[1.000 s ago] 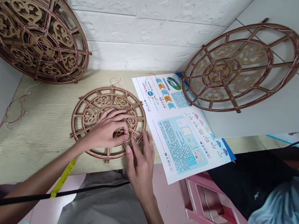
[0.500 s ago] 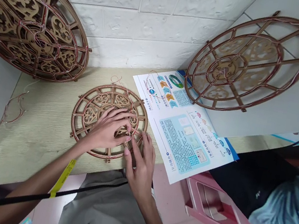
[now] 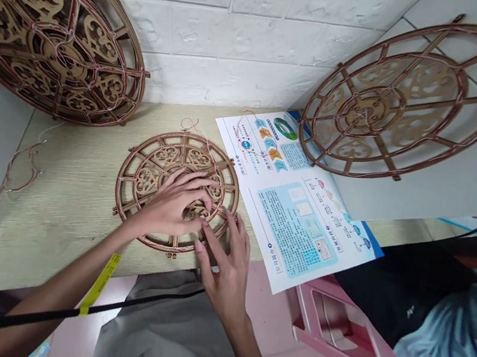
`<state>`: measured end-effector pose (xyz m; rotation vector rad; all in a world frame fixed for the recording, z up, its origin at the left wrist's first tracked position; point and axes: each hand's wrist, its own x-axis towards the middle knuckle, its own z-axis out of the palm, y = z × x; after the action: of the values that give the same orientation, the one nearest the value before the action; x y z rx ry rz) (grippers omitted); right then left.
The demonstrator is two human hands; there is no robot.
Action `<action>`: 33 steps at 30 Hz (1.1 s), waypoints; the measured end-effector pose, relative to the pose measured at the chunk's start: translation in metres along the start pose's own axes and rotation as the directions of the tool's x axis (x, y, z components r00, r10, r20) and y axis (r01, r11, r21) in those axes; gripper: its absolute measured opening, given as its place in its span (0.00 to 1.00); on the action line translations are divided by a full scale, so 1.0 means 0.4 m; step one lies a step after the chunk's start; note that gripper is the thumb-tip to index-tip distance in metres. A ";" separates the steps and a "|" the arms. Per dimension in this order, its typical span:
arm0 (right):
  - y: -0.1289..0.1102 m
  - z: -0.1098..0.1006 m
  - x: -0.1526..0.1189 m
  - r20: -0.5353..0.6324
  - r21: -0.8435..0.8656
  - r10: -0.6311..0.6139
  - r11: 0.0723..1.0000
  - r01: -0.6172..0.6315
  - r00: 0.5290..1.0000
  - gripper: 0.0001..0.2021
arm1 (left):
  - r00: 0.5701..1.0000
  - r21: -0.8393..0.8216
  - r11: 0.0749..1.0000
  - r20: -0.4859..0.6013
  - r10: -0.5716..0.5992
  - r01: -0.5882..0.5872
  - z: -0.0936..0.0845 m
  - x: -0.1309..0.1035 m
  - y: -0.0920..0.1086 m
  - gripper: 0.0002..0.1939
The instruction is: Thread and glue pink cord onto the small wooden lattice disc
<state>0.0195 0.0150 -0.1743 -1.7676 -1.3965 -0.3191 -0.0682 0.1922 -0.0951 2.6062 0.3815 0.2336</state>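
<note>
A round, brown openwork frame (image 3: 146, 180) with rings, spokes and scroll cut-outs lies flat on the table. Thin red and white wire (image 3: 209, 150) runs along its rings, with a loose curl past the far rim. My left hand (image 3: 177, 202) rests over the frame's middle, fingers spread and thumb reaching toward the inner ring at the right. Beside that thumb is the index fingertip of my right hand (image 3: 227, 262). The right thumb is apart from the index finger, and the other fingers lie at the right rim. Whether any wire sits under the fingertips is hidden.
More wired round frames (image 3: 87, 71) lean at the left, and another frame (image 3: 459, 90) leans at the right. A printed sheet (image 3: 270, 232) lies right of my work. Loose wires (image 3: 30, 168) lie left. A pink stool (image 3: 312, 312) and a person's blue clothing (image 3: 458, 343) are at the right.
The right index fingertip has shifted slightly up and left, close against the left thumb. The left hand has barely moved on the frame. The whole view has shifted a little.
</note>
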 end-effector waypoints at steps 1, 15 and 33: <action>0.000 0.000 0.000 0.000 0.002 -0.001 1.000 0.001 1.000 0.20 | 1.000 -0.007 1.000 -0.018 -0.008 0.008 0.002 0.001 -0.001 0.07; 0.002 -0.011 0.009 -0.027 0.095 0.024 0.995 -0.022 0.999 0.14 | 0.998 -0.009 1.000 -0.062 -0.021 0.021 0.010 0.009 -0.008 0.03; 0.006 0.004 0.001 -0.030 -0.014 0.014 1.000 -0.014 0.999 0.25 | 0.998 0.035 0.999 -0.063 -0.027 0.029 0.013 0.006 -0.002 0.04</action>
<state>0.0214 0.0163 -0.1759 -1.7765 -1.3635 -0.3475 -0.0650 0.1913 -0.1000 2.6317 0.4481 0.3020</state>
